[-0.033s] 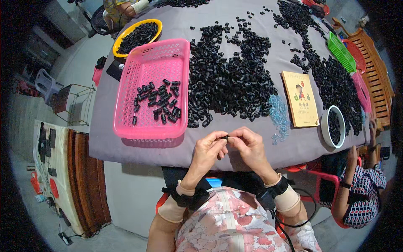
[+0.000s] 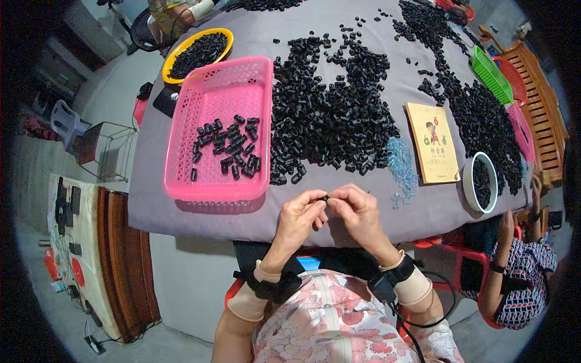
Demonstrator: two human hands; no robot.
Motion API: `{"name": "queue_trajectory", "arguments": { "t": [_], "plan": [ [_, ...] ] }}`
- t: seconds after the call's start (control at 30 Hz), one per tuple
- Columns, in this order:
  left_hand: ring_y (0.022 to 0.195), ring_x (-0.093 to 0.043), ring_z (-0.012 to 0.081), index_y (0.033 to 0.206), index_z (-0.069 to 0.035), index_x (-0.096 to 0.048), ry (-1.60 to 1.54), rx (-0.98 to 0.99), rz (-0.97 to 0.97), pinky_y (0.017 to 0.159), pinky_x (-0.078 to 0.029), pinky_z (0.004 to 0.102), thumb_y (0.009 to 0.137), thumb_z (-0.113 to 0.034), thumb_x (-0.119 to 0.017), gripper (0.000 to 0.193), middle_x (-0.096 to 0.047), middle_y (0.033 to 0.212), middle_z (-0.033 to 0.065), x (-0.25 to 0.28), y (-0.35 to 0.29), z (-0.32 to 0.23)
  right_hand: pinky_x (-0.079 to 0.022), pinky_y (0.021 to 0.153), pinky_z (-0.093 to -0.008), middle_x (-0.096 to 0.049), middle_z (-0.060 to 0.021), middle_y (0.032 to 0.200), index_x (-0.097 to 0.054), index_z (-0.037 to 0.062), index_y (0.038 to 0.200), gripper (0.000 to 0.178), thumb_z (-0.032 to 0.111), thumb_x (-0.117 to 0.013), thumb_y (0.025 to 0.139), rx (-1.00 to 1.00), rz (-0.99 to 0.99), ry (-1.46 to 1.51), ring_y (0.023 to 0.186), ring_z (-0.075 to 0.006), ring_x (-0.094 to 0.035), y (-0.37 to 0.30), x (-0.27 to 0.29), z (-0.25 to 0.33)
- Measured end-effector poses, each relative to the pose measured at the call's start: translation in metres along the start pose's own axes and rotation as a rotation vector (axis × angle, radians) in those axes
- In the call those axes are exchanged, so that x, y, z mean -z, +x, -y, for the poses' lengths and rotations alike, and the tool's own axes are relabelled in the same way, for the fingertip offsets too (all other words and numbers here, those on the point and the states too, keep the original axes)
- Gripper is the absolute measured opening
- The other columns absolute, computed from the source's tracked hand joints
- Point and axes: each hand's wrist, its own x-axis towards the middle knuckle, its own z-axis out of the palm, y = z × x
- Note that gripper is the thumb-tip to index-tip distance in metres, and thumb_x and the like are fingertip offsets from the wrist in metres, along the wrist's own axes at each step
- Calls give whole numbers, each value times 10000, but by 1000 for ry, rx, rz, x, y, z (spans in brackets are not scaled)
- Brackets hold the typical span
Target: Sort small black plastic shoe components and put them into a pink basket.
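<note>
Your left hand [image 2: 296, 213] and right hand [image 2: 356, 206] meet over the near edge of the grey tablecloth [image 2: 200, 225], each with thumb and forefinger pinched closed on one small black piece [image 2: 325, 198] between them. Beyond lies a heap of black cylindrical pieces [image 2: 330, 115]; a pink perforated basket [image 2: 218, 195] sits to your left.

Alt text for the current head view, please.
A person's left hand and right hand hold a small black part together at the near edge of a grey-covered table. Ahead lies a large pile of black parts, with a pink basket holding some to its left and a pale yellow booklet to its right.
</note>
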Motion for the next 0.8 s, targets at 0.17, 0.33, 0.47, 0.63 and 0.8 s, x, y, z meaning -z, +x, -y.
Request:
{"name": "queue_trajectory", "arguments": {
  "t": [0.17,0.33,0.47,0.63,0.8],
  "plan": [
    [567,-552,78,1089,14,-580,-105,4,-41,483,-436,192,899,-97,-544,223,-615,725,48,7,8,8,-489,615,-308,-600,-131,883,-633,33,1049,275,-29,-577,787,197,-16,-161,732,-250,-611,1,-11,4],
    [626,-579,105,1042,5,-571,-230,0,-8,520,-476,212,908,-67,-524,159,-627,848,83,12,13,3,-477,630,-331,-589,-140,849,-615,5,996,210,-21,-575,791,192,-29,-166,716,-275,-596,18,-3,0],
    [632,-581,102,1045,-6,-565,-178,-52,-19,523,-470,199,911,-71,-521,156,-627,878,87,17,20,-5,-454,670,-372,-551,-143,905,-572,4,985,234,-20,-594,754,232,-111,-395,785,-303,-549,42,1,-11],
    [619,-567,82,1065,-3,-561,-213,-34,-21,497,-441,186,907,-83,-526,181,-627,873,76,19,24,-1,-439,738,-384,-533,-128,959,-567,19,1005,297,-28,-606,714,333,-105,-650,858,-317,-506,59,-17,-16],
    [580,-531,52,1108,-12,-553,-145,-68,-52,466,-399,171,909,-109,-529,223,-618,820,48,12,22,-5,-417,743,-397,-522,-130,974,-570,39,1008,306,15,-625,707,333,40,-521,869,-310,-489,50,-13,-15]
  ]
}}
